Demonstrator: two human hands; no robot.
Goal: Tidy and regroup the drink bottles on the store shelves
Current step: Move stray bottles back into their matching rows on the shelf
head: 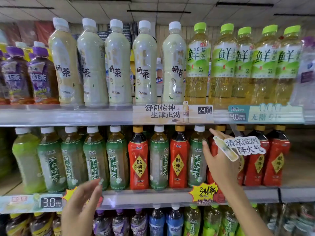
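Along the middle shelf (153, 195) stand upright green-labelled jasmine tea bottles (95, 157) (white caps), with red sour-plum bottles (138, 159) mixed among them; more red ones group toward its right end.

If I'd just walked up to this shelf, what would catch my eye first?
Probably the red bottles mixed in among the green jasmine tea bottles on the middle shelf, breaking the colour run. Above them stands a neat row of pale milk tea bottles. The right hand reaches toward the red-and-green mix, while the left hand hovers open below.

"¥4.0" on upper shelf tag (205, 110); lower tag (51, 202) seemingly "3.0"
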